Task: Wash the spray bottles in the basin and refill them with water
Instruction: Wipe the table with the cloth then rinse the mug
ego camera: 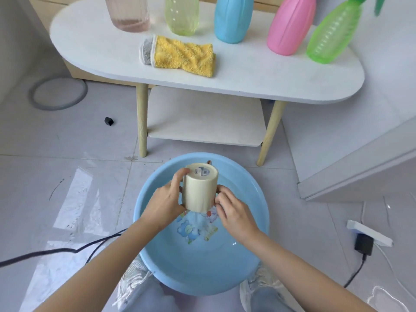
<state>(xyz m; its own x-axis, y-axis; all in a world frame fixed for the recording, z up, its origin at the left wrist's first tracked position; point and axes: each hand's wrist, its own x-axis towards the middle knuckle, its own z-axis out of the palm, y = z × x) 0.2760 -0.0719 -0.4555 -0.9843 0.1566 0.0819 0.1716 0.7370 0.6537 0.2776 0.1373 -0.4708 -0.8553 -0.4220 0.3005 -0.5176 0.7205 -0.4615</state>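
A cream plastic cup (200, 190) is held upside down over the blue basin (254, 262) on the floor, and water streams out of it into the basin. My left hand (165, 202) grips the cup's left side. My right hand (234, 210) holds its right side, fingers curled at the rim. Four bottle bodies stand on the white table (236, 79): a yellow-green bottle (182, 15), a blue bottle (233, 19), a pink bottle (290, 25) and a green bottle (333, 34).
A yellow cloth (184, 56) lies on the table in front of a pink ribbed tumbler (128, 13). A black cable (56, 251) crosses the floor at left. A power strip with a plug (367, 236) lies at right. My shoes flank the basin.
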